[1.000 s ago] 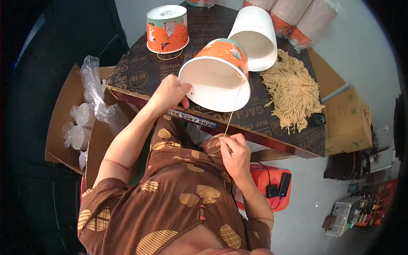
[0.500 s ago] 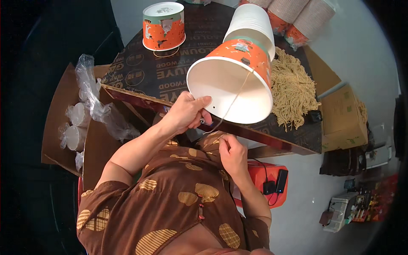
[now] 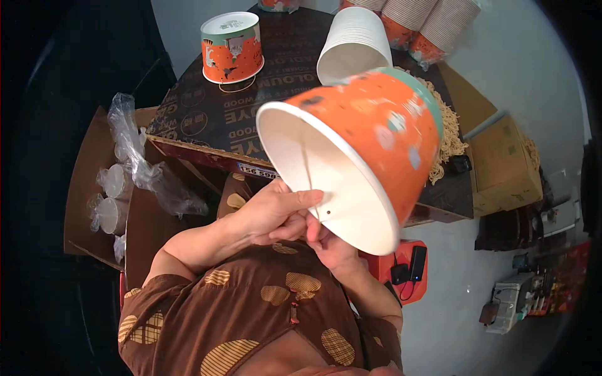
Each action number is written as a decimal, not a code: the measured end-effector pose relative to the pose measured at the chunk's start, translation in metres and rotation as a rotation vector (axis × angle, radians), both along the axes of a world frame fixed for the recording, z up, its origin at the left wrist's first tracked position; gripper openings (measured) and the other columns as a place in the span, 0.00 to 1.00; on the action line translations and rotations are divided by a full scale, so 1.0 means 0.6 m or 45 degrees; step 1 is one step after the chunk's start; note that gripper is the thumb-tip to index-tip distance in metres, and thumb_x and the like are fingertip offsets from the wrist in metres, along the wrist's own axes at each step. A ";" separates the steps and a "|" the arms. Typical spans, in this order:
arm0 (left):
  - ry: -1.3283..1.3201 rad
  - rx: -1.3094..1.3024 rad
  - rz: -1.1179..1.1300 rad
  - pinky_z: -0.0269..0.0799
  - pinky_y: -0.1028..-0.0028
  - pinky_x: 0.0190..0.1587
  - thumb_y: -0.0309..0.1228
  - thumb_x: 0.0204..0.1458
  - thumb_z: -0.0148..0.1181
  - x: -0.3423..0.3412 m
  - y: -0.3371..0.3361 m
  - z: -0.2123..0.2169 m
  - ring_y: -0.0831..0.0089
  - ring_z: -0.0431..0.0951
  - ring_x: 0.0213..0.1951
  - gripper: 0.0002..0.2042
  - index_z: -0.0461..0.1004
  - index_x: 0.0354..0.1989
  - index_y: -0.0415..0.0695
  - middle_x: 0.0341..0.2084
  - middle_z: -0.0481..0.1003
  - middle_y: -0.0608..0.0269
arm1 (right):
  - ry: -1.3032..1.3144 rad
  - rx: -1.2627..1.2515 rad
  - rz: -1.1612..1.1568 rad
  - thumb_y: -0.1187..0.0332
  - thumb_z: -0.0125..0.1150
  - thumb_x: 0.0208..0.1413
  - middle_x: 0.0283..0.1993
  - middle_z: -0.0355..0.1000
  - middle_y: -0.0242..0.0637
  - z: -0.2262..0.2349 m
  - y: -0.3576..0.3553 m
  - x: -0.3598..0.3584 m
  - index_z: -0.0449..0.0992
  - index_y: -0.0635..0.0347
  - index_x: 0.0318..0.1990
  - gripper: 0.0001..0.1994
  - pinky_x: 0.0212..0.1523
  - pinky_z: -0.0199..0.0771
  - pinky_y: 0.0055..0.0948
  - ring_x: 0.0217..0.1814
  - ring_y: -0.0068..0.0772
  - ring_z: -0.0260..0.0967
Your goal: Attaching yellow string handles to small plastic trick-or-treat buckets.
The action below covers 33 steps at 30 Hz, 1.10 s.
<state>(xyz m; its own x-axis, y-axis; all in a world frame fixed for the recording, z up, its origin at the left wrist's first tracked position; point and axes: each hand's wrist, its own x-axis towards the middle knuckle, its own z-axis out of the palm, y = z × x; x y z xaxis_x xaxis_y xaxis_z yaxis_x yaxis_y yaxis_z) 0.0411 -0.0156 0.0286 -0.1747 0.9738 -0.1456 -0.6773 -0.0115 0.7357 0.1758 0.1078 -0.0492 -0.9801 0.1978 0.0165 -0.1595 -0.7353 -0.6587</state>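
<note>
Both my hands grip one tilted orange paper bucket (image 3: pixel 370 144) near me: left hand (image 3: pixel 273 210) pinching its rim, right hand (image 3: pixel 329 241) beneath; a thin string (image 3: pixel 307 178) hangs inside it.

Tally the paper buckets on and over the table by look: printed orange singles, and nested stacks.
Printed orange buckets: 2, the held one at the left hand and right hand, and the lidded one on the table.
Nested stacks: 4, one white stack lying down and three at the far edge.
Total: 6.
</note>
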 end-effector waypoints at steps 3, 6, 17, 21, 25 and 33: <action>-0.106 -0.004 -0.014 0.47 0.82 0.08 0.38 0.63 0.52 -0.006 -0.018 0.000 0.83 0.56 0.05 0.15 0.72 0.39 0.34 0.17 0.75 0.50 | -0.237 -0.445 -0.397 0.48 0.45 0.63 0.46 0.73 0.35 0.002 -0.013 0.017 0.70 0.54 0.52 0.22 0.28 0.73 0.24 0.33 0.24 0.71; -0.181 -0.026 0.089 0.47 0.82 0.08 0.36 0.63 0.52 -0.017 -0.037 -0.031 0.82 0.55 0.05 0.15 0.72 0.41 0.33 0.17 0.75 0.48 | 0.200 -0.430 -0.383 0.55 0.41 0.68 0.63 0.68 0.43 0.009 0.014 0.034 0.63 0.61 0.64 0.24 0.23 0.60 0.20 0.22 0.21 0.59; -0.178 0.026 0.207 0.46 0.81 0.08 0.34 0.62 0.52 -0.034 -0.054 -0.055 0.83 0.53 0.04 0.14 0.72 0.39 0.32 0.15 0.74 0.53 | 0.229 -0.267 -0.514 0.62 0.39 0.71 0.44 0.75 0.43 0.018 0.071 0.050 0.69 0.65 0.55 0.18 0.14 0.56 0.17 0.18 0.18 0.56; -0.213 0.056 0.225 0.45 0.81 0.09 0.35 0.63 0.52 -0.032 -0.050 -0.055 0.83 0.54 0.05 0.14 0.72 0.37 0.33 0.16 0.75 0.55 | -0.049 -0.036 -0.543 0.65 0.48 0.68 0.30 0.72 0.34 0.053 0.042 0.037 0.71 0.65 0.53 0.14 0.15 0.55 0.15 0.19 0.15 0.58; -0.288 0.018 0.216 0.49 0.79 0.12 0.39 0.64 0.50 -0.028 -0.038 -0.045 0.82 0.56 0.07 0.16 0.72 0.32 0.36 0.16 0.74 0.57 | -0.084 0.377 -0.405 0.66 0.47 0.69 0.29 0.68 0.32 0.060 0.033 0.024 0.68 0.66 0.58 0.16 0.18 0.58 0.16 0.21 0.15 0.57; -0.461 0.097 0.145 0.48 0.80 0.15 0.45 0.66 0.43 -0.021 -0.018 -0.052 0.81 0.52 0.06 0.22 0.74 0.32 0.38 0.16 0.74 0.60 | -0.064 0.966 -0.385 0.71 0.40 0.70 0.39 0.73 0.41 0.102 0.000 -0.004 0.58 0.70 0.63 0.18 0.26 0.70 0.19 0.24 0.19 0.64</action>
